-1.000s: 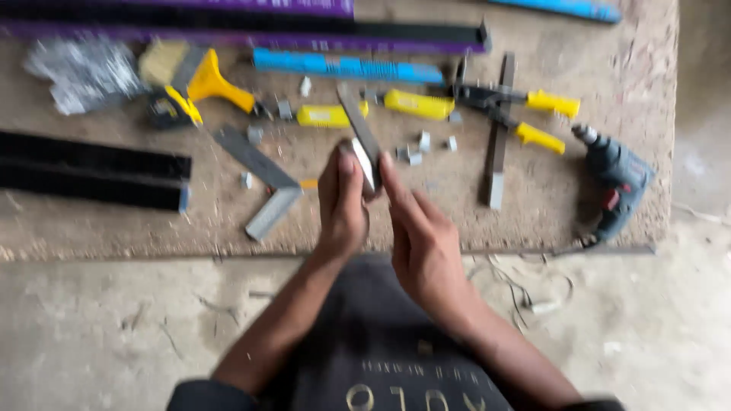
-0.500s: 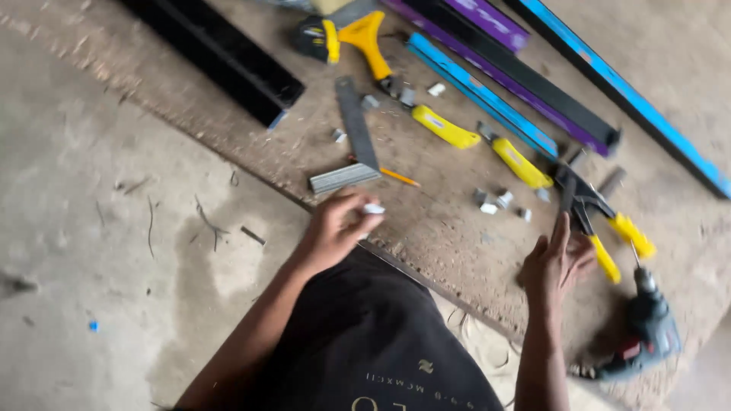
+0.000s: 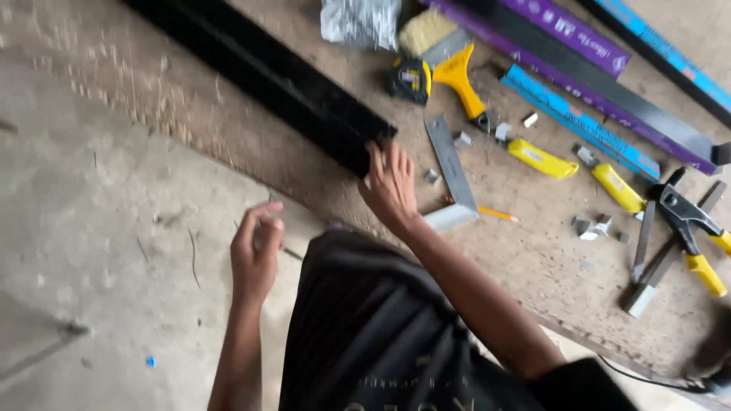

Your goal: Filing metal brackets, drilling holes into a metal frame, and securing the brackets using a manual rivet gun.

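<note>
On the chipboard table (image 3: 533, 266), your right hand (image 3: 390, 186) spreads its fingers over the near end of the long black channel (image 3: 266, 72), not yet closed around it. Get a full grip before you pull, clear of the steel square (image 3: 449, 171). Your left hand (image 3: 255, 247) hangs loosely curled above the floor (image 3: 91, 251); whether it pinches anything cannot be told.

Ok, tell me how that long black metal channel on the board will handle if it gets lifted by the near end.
The long black metal channel looks straight and rigid, so it probably won't flop. Held only at the end where the right hand touches it, its length would likely make it tip and swing. Its flat sides suggest it slides rather than rolls on the chipboard worktop.
</note>
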